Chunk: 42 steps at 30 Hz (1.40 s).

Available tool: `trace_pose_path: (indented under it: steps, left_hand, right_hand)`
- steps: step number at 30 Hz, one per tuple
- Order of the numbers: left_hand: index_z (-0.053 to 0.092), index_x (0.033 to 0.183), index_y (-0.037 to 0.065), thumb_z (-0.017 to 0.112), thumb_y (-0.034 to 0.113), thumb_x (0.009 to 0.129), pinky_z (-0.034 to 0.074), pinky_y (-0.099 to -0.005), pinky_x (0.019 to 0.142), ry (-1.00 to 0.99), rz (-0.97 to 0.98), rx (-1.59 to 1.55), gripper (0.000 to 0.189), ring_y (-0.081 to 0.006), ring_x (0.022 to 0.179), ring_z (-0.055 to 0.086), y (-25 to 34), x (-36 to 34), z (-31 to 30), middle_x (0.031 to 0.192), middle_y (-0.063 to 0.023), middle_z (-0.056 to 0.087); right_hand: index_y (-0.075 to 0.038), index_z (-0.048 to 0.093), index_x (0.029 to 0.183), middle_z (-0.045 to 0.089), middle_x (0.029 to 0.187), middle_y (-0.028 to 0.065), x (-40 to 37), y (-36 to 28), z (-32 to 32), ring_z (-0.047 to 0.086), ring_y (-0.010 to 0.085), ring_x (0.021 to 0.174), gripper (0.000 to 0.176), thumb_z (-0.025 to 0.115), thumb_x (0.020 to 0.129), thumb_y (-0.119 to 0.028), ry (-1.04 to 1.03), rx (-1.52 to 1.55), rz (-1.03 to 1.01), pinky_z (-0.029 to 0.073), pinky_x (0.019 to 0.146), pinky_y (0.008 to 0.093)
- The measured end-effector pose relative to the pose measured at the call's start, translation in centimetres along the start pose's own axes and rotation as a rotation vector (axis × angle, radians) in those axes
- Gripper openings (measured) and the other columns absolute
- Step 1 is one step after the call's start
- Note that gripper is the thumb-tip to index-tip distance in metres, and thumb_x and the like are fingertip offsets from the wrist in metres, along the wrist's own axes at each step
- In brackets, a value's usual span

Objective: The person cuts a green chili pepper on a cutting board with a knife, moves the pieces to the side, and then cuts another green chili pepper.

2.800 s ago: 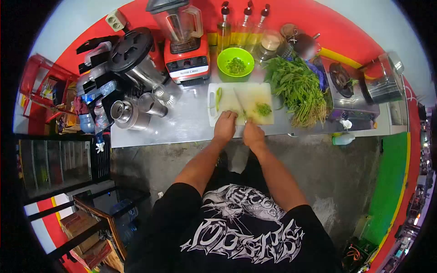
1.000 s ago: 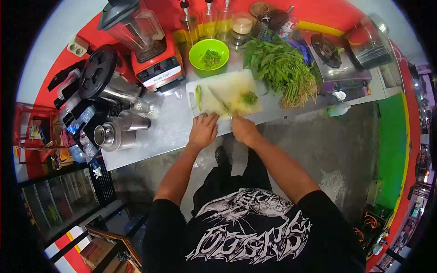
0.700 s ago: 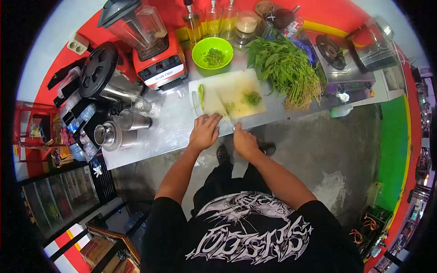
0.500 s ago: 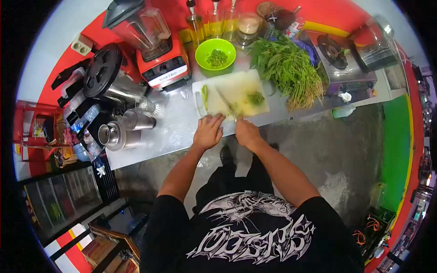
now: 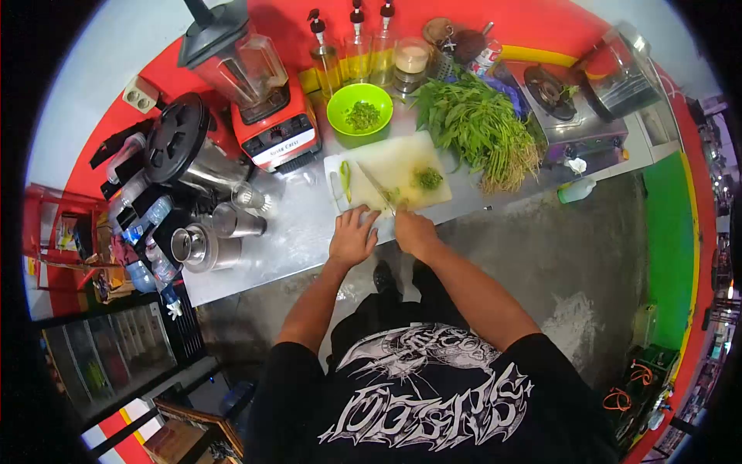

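My right hand is closed round the handle of a knife, whose blade points away and to the left over the white cutting board. Fingers apart, my left hand rests at the board's front edge, left of the blade. A small pile of chopped greens sits on the board's right side, with a few cut bits near the knife. On the left part lies a long green piece, perhaps a chili. Behind the board stands a lime-green bowl with chopped greens inside.
A large bunch of leafy greens lies right of the board, beside a gas stove. A red blender, pump bottles and metal cups stand behind and left. The steel counter ends just before me.
The whole view has shifted slightly. My right hand keeps its hold on the knife, and my left hand stays at the board's front edge with little visible movement.
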State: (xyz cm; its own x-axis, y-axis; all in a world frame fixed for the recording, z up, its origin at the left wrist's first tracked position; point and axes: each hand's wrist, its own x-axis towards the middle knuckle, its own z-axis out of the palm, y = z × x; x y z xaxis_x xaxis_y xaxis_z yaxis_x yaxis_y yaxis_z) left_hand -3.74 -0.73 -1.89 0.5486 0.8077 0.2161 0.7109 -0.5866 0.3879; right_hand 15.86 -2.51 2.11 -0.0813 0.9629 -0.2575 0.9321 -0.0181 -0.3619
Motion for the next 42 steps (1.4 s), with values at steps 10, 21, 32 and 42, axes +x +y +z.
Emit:
trace_pose_path:
  steps: [10, 21, 32, 42]
  left_hand:
    - [0.071, 0.12, 0.021, 0.062, 0.021, 0.095, 0.036, -0.0433, 0.096, 0.097, -0.205, -0.222, 0.026, -0.0286, 0.116, 0.049, 0.3, 1.1, 0.1, 0.122, -0.0045, 0.057]
    - [0.078, 0.108, 0.02, 0.06, 0.005, 0.09, 0.038, -0.0409, 0.092, 0.226, -0.18, -0.257, 0.03, -0.0271, 0.107, 0.053, -0.1, 1.0, 1.1, 0.11, -0.0029, 0.062]
    - [0.078, 0.109, 0.019, 0.066, 0.017, 0.088, 0.038, -0.0415, 0.092, 0.203, -0.203, -0.28, 0.024, -0.0303, 0.106, 0.053, 0.4, 1.2, 0.2, 0.109, -0.0064, 0.063]
    - [0.073, 0.125, 0.022, 0.056, 0.022, 0.096, 0.034, -0.0423, 0.093, 0.109, -0.165, -0.264, 0.034, -0.0304, 0.107, 0.049, 0.2, 1.0, -0.2, 0.116, -0.0073, 0.058]
  right_hand:
    - [0.009, 0.05, 0.114, 0.072, 0.097, 0.03, -1.3, -1.4, 0.2, 0.072, 0.0438, 0.094, 0.025, 0.051, 0.092, -0.004, -0.047, 0.054, 0.056, 0.058, 0.081, 0.0508]
    - [0.007, 0.053, 0.112, 0.073, 0.094, 0.0273, -0.5, -1.1, 1.3, 0.073, 0.0427, 0.091, 0.022, 0.047, 0.097, -0.007, -0.056, 0.005, 0.096, 0.058, 0.079, 0.0522]
    - [0.005, 0.052, 0.114, 0.073, 0.093, 0.026, -0.6, -1.0, 3.5, 0.073, 0.0416, 0.085, 0.022, 0.052, 0.096, -0.008, -0.012, -0.014, 0.115, 0.06, 0.073, 0.0497]
    - [0.005, 0.048, 0.115, 0.07, 0.096, 0.0298, -0.5, 0.3, 1.2, 0.07, 0.0465, 0.094, 0.032, 0.059, 0.088, -0.009, -0.073, 0.055, 0.166, 0.055, 0.084, 0.0558]
